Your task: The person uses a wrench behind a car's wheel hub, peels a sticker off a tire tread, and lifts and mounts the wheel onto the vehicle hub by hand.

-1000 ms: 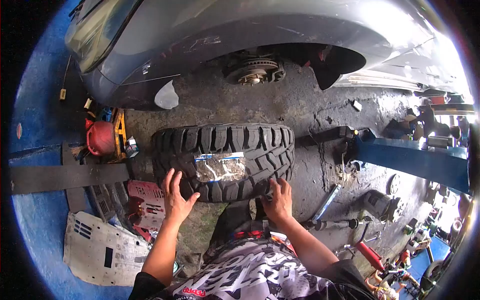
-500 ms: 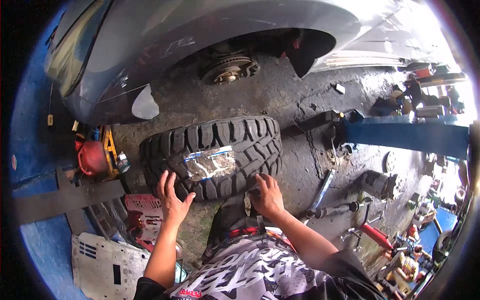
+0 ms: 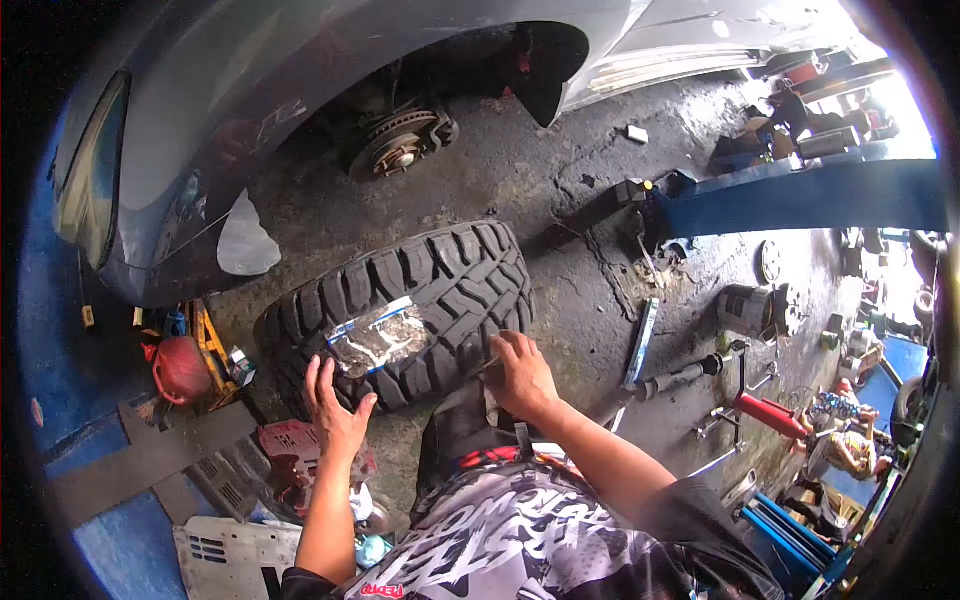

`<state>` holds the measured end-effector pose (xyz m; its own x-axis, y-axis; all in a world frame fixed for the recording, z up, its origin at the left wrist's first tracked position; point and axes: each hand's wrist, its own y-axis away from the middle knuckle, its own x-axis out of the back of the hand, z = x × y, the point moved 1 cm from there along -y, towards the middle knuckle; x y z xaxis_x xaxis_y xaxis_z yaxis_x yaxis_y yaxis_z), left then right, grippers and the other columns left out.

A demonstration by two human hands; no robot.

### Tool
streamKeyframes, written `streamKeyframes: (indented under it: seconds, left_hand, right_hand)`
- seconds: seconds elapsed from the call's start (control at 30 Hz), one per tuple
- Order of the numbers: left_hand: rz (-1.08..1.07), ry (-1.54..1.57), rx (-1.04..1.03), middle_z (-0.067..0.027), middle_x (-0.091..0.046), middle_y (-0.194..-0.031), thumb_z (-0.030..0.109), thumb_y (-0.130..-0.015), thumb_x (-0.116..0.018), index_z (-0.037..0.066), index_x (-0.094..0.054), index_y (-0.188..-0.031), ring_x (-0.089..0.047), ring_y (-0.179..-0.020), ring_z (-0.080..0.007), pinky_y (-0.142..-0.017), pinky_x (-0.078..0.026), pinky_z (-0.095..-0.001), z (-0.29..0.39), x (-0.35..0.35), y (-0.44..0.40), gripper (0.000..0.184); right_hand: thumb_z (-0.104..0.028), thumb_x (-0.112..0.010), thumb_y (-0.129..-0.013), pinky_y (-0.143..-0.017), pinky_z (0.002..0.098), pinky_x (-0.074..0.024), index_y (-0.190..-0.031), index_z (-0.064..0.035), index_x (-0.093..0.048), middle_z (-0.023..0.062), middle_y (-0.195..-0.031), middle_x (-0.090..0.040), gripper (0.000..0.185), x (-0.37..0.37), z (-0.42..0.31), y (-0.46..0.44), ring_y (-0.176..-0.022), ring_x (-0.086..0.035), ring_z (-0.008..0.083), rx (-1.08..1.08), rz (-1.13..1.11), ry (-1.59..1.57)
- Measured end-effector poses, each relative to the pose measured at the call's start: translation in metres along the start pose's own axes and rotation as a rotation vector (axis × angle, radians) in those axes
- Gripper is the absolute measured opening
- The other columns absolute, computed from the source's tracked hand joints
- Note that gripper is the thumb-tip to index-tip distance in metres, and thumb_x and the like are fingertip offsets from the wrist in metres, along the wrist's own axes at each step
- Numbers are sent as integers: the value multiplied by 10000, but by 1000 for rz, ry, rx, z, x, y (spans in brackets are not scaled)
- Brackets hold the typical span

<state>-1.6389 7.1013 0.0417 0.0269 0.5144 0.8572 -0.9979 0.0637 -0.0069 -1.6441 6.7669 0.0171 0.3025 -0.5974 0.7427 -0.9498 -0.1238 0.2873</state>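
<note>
A large black tire (image 3: 465,300) with chunky tread stands upright on the floor in front of me, tread facing up. A silvery, blue-edged label (image 3: 378,338) is stuck across its tread. My left hand (image 3: 338,412) is at the tire's near left, fingers apart and fingertips beside the label; firm contact is hard to make out. On the near right edge of the tread rests my right hand (image 3: 522,380), its fingers loosely bent and its thumb side partly hidden. Ahead, a bare brake disc (image 3: 400,145) shows under the grey car's fender (image 3: 300,75).
A blue lift arm (image 3: 800,200) reaches in from the right. Nearby on the floor lie a blue bar (image 3: 643,343), a cylindrical can (image 3: 745,310) and a red-handled tool (image 3: 770,415). To the left are a red container (image 3: 182,370) and a pale perforated plate (image 3: 235,555).
My view has turned, so the car and tire appear tilted and shifted left. The label sits closer to my left hand. Both hands stay by the tire.
</note>
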Motion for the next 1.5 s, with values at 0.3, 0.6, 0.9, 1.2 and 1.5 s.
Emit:
streamKeyframes:
  seconds: [0.3, 0.6, 0.9, 1.2, 1.5]
  left_hand:
    - [9, -62, 3, -217, -342, -1501, 416, -772, -804, 49, -400, -1430, -348, -1369, -424, -1117, -302, -533, 55, -24, -13, 855]
    - [71, -191, 73, -227, -365, -1481, 328, -772, -807, 21, -409, -1419, -369, -1360, -426, -1131, -305, -513, 174, -99, -24, 819]
    - [-11, -172, 127, -203, -359, -1497, 387, -742, -828, 51, -411, -1421, -366, -1359, -417, -1120, -318, -510, 272, -171, -48, 865]
    - [-443, -16, 77, -202, -322, -1510, 277, -709, -857, 65, -477, -1361, -339, -1371, -428, -1124, -312, -518, 320, -307, -91, 784]
    - [-1004, -52, 329, -174, -228, -1593, 442, -779, -759, 164, -493, -1424, -221, -1443, -456, -1171, -260, -533, 373, -463, -48, 751]
  right_hand:
    - [-223, -765, -764, -1036, 457, -435, -1362, -72, -492, 186, -1364, -485, 674, 62, 128, 41, -1236, -484, 399, -268, 87, 88]
    - [-183, -734, -798, -990, 457, -471, -1339, -75, -499, 194, -1329, -484, 600, 133, 341, 95, -1211, -498, 412, -345, 5, 124]
    - [-211, -680, -836, -973, 496, -457, -1276, -35, -538, 246, -1227, -546, 494, 214, 500, 134, -1146, -525, 435, -481, -52, 152]
    - [-188, -717, -789, -933, 451, -496, -1194, -25, -606, 235, -1135, -614, 451, 205, 604, 68, -1088, -589, 422, -665, -166, 137]
    - [-321, -721, -838, -808, 450, -543, -1212, -35, -598, 229, -944, -704, 487, 153, 745, -86, -913, -674, 423, -685, -228, 25]
